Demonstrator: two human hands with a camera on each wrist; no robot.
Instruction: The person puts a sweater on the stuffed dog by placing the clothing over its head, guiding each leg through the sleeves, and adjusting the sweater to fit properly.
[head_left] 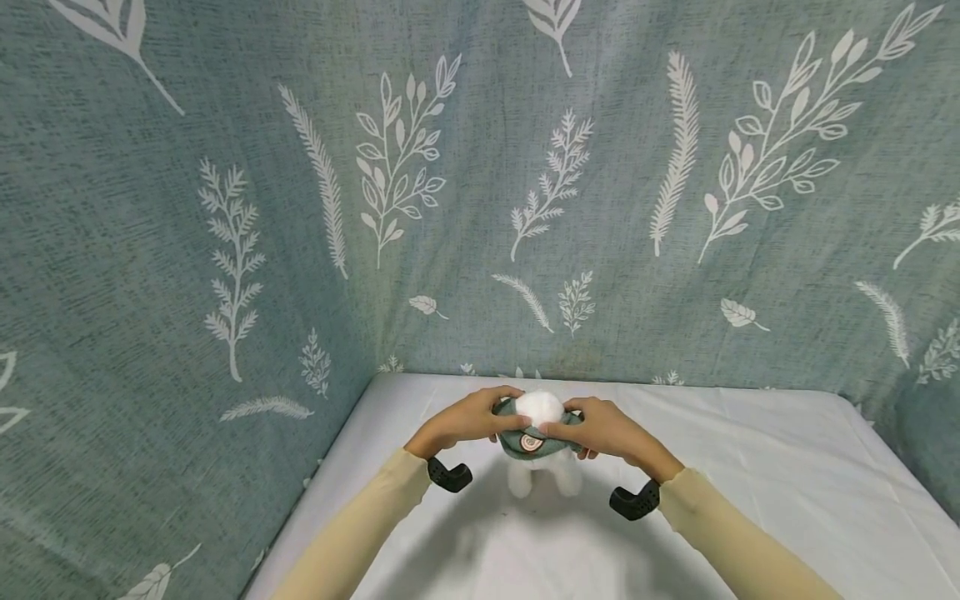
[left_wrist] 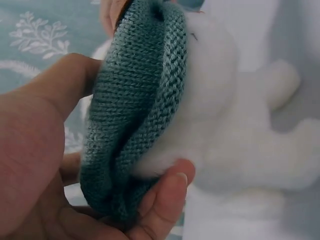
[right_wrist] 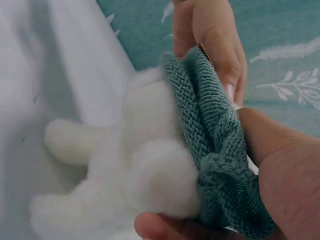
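Note:
A white plush toy (head_left: 566, 477) sits on the white-covered table with its legs toward me. Around its head is a green knitted garment (head_left: 517, 446) with a round patch on the front, and the white top of the head shows through the middle. My left hand (head_left: 480, 414) grips one side of the knit, thumb on the near face and fingers behind. On the other side my right hand (head_left: 603, 425) pinches the knit in the same way. Close up in the left wrist view, the ribbed edge (left_wrist: 172, 65) lies against the white fur. The knit bunches beside the right thumb (right_wrist: 265, 130).
A white cloth (head_left: 750, 467) covers the table. Green fabric with white leaf prints (head_left: 480, 167) hangs behind it and along the left side. Dark bands (head_left: 450, 475) with curved black pieces are on both wrists.

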